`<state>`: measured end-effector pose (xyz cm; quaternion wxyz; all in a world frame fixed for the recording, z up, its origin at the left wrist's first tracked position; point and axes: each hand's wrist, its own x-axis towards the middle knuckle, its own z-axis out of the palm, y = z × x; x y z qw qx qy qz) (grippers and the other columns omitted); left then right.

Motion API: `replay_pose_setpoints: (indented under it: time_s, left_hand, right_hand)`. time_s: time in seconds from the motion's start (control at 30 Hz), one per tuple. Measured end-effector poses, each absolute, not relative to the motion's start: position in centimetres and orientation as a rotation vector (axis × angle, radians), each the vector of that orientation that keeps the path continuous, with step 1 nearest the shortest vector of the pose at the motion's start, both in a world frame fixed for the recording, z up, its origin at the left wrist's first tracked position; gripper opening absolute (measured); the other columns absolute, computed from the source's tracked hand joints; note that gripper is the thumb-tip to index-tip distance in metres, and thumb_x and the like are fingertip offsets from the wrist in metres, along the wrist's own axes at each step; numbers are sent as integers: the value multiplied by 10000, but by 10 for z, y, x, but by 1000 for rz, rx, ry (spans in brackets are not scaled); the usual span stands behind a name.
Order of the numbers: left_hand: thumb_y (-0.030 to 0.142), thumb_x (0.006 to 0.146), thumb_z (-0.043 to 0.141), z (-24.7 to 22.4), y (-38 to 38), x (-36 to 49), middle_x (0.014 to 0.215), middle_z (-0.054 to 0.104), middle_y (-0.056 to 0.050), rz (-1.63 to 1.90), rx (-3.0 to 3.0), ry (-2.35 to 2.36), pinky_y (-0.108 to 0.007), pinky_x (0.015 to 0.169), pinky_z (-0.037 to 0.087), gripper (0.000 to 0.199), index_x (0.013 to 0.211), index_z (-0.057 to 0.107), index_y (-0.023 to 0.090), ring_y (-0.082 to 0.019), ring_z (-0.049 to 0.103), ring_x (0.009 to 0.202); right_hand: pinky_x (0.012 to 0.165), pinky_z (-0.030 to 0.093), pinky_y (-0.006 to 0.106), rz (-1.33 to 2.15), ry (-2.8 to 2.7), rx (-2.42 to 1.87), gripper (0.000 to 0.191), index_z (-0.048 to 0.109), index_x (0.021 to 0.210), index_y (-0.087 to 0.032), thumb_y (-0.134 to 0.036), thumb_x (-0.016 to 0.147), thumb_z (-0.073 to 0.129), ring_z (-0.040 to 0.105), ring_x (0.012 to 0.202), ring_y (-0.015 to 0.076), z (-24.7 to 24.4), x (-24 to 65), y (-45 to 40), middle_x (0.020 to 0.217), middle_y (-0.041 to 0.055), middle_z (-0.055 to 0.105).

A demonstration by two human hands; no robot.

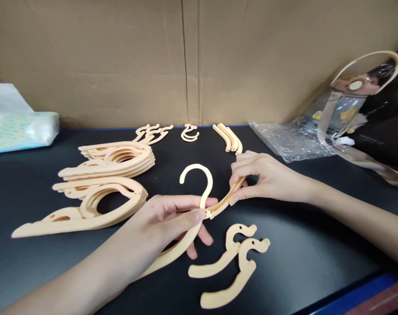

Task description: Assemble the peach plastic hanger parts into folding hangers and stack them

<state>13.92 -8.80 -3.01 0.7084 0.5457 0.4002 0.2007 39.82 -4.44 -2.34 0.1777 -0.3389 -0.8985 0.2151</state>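
A cream plastic clothes hanger (209, 186) with an upright hook is between my hands. My left hand (167, 225) pinches it at the base of the hook, thumb in front. One hanger arm (177, 251) slopes down to the left, its far end hidden behind my forearm. My right hand (264, 177) grips a second hanger arm (223, 204), whose lower end meets the hook's base; whether the two are joined cannot be seen. Below my hands lie two curved hanger pieces (230, 291) with small holes, one overlapping the other.
Stacks of folded hangers (80, 225) lie on the left of the black table (300, 262). Farther back are several jointed pieces (153, 133), loose hooks (189, 133) and hanger arms (230, 138). A tissue pack (24, 131), clear plastic bag (290, 142) and strapped bottle (343, 109) flank them. Cardboard (126, 65) stands behind.
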Motion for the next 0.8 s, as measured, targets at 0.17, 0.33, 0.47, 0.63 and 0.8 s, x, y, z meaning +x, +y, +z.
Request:
replay_pose_setpoints:
  time_s: [0.17, 0.33, 0.47, 0.63, 0.8]
  left_hand:
    - [436, 880, 670, -30, -90, 141, 697, 725, 30, 470, 1266, 946, -197, 612, 461, 279, 1044, 776, 236, -97, 607, 573]
    - [470, 836, 689, -30, -90, 144, 707, 739, -5, 542, 1309, 1023, -253, 641, 515, 371, 1102, 769, 223, -136, 622, 583]
    - [472, 826, 700, -30, -89, 146, 741, 758, -41, 580, 1314, 1085, -306, 707, 572, 395, 1102, 773, 199, -182, 672, 652]
    - [452, 849, 691, -29, -89, 146, 795, 772, -42, 638, 1343, 1146, -325, 750, 600, 433, 1206, 734, 211, -213, 708, 750]
    - [487, 866, 664, -28, -87, 143, 782, 765, -41, 614, 1431, 1169, -341, 751, 612, 492, 1275, 694, 214, -224, 719, 751]
  right_hand:
    - [714, 348, 291, 668, -2519, -985, 388, 712, 724, -181, -541, 868, 702, 478, 688, 128, -23, 398, -46, 664, -38, 609]
    - [713, 348, 294, 647, -2497, -1030, 416, 706, 700, -184, -568, 859, 699, 468, 668, 125, -21, 397, -48, 652, -36, 616]
    - [674, 356, 281, 661, -2451, -1138, 450, 700, 693, -181, -600, 855, 682, 498, 662, 127, -21, 395, -49, 634, -26, 617]
    - [561, 327, 256, 775, -2329, -1345, 478, 691, 677, -171, -630, 808, 698, 459, 564, 97, -24, 392, -51, 605, -33, 588]
    - [500, 257, 248, 961, -2201, -1477, 457, 686, 637, -181, -619, 758, 739, 328, 508, 77, -25, 386, -57, 498, -75, 426]
